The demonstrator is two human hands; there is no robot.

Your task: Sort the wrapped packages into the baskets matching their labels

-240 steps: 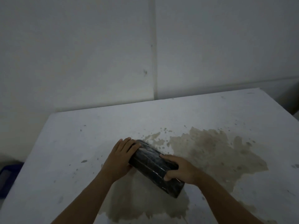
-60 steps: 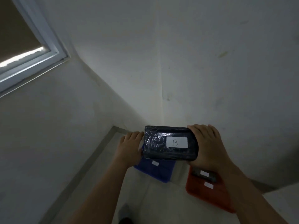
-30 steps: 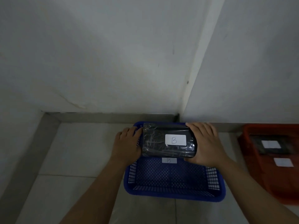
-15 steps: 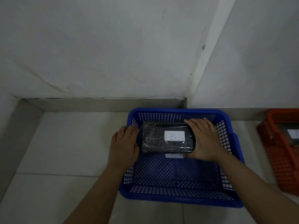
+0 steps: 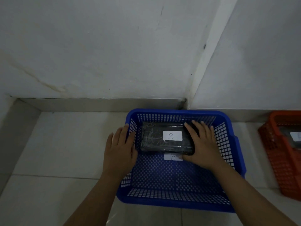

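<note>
A black plastic-wrapped package (image 5: 156,141) with a white label marked B (image 5: 172,135) lies in the far part of the blue basket (image 5: 175,203). The basket floor carries its own white B label (image 5: 172,157), just in front of the package. My right hand (image 5: 202,145) grips the package's right end, fingers over the top and thumb at its near edge. My left hand (image 5: 119,150) is flat over the basket's left wall, a narrow gap away from the package's left end, holding nothing.
The blue basket stands on a pale tiled floor (image 5: 65,144) in a wall corner. An orange basket (image 5: 283,160) stands to its right, cut off by the frame edge, with a dark labelled package (image 5: 294,137) inside. A skirting ledge (image 5: 97,104) runs along the wall.
The package has gone down from above the blue basket onto its floor. My left hand has come off the package's left end; my right hand stays on the right end.
</note>
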